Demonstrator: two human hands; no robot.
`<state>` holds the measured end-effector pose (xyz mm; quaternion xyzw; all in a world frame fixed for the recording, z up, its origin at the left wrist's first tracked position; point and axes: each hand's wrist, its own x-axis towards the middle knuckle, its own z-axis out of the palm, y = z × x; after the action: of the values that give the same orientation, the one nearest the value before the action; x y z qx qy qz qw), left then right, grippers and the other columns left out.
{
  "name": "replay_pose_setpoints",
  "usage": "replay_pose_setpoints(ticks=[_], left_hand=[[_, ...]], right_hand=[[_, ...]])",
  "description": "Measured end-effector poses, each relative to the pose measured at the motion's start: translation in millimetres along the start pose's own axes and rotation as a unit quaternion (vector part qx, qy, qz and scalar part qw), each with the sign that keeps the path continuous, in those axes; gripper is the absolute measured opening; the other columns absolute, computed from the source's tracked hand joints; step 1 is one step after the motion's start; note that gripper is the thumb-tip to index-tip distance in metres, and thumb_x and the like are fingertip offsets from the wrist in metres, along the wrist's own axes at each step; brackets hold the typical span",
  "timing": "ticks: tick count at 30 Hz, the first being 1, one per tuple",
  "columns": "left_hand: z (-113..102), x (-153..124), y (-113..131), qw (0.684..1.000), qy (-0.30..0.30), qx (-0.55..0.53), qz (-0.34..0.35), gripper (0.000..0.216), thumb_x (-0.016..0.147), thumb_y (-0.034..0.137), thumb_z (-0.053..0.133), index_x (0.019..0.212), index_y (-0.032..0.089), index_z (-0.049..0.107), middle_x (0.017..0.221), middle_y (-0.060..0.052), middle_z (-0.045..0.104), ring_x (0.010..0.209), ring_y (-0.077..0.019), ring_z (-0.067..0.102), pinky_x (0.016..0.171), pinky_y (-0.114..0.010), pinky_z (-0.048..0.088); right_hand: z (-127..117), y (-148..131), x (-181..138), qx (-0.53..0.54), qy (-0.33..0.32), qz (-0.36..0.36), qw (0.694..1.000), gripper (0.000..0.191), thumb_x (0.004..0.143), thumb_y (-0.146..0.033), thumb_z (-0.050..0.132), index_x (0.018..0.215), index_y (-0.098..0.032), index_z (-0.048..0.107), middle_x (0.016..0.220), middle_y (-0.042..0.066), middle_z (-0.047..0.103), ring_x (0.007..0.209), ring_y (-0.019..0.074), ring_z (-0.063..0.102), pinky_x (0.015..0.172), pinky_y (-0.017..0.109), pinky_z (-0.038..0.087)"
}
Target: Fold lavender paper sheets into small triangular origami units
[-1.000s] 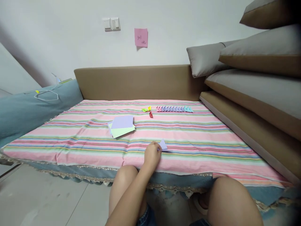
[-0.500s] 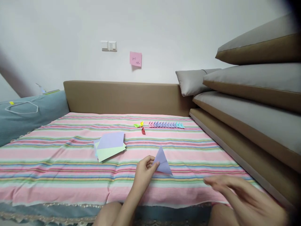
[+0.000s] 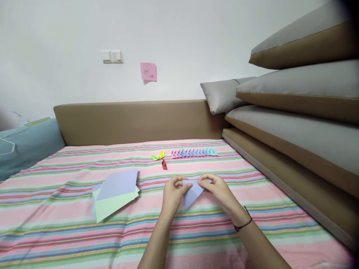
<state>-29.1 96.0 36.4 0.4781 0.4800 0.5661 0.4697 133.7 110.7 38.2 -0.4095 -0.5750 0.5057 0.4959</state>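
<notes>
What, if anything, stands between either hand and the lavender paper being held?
Nothing visible does: the left hand and right hand both hold the lavender paper. The red folded piece lies beyond them, the sheet stack to the left.

- the right hand (image 3: 215, 186), out of view at first and then blurred off to the right, has come in to pinch the right part of the lilac paper (image 3: 193, 195).
- the paper, earlier in the left hand (image 3: 174, 192) alone with a corner up, now points downward between both hands.
- a dark bracelet (image 3: 237, 228) has come into view.
- the knees have left it.
</notes>
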Motion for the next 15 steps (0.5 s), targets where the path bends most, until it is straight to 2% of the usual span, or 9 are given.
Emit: replay_pose_setpoints(ticks=[6, 10, 13, 15], left_hand=[[9, -9, -13, 0.999, 0.009, -0.024, -0.037, 0.030, 0.054, 0.029, 0.080, 0.073, 0.012, 0.064, 0.054, 0.000, 0.064, 0.051, -0.0112, 0.056, 0.051, -0.020, 0.039], [3, -16, -6, 0.999, 0.023, 0.017, -0.032, 0.023, 0.059, 0.031, 0.077, 0.068, 0.012, 0.067, 0.062, -0.004, 0.068, 0.056, -0.0129, 0.059, 0.052, -0.020, 0.040], [-7, -19, 0, 0.997, 0.069, 0.038, -0.021, 0.022, 0.060, 0.031, 0.077, 0.068, 0.013, 0.067, 0.062, -0.003, 0.067, 0.056, -0.0118, 0.058, 0.053, -0.020, 0.040], [-11, -20, 1, 0.996, 0.074, 0.040, -0.023, 0.023, 0.060, 0.032, 0.077, 0.070, 0.013, 0.066, 0.062, -0.002, 0.067, 0.056, -0.0108, 0.057, 0.053, -0.019, 0.040]], right_hand=[[-6, 8, -5, -0.046, -0.010, 0.002, 0.999, 0.018, 0.069, -0.035, 0.069, 0.070, -0.016, 0.068, 0.076, 0.004, 0.068, 0.078, 0.0184, 0.061, 0.074, 0.028, 0.046], [-15, 15, -11, -0.050, -0.014, 0.035, 0.998, 0.022, 0.070, -0.036, 0.067, 0.074, -0.015, 0.069, 0.071, 0.006, 0.069, 0.071, 0.0194, 0.063, 0.067, 0.029, 0.047], [-28, 16, -14, -0.058, 0.018, 0.053, 0.997, 0.023, 0.071, -0.037, 0.067, 0.075, -0.015, 0.067, 0.068, 0.006, 0.068, 0.068, 0.0204, 0.063, 0.068, 0.031, 0.048], [-31, 14, -16, -0.088, 0.057, 0.039, 0.994, 0.022, 0.072, -0.038, 0.066, 0.075, -0.016, 0.067, 0.077, 0.008, 0.070, 0.077, 0.0217, 0.065, 0.075, 0.032, 0.048]])
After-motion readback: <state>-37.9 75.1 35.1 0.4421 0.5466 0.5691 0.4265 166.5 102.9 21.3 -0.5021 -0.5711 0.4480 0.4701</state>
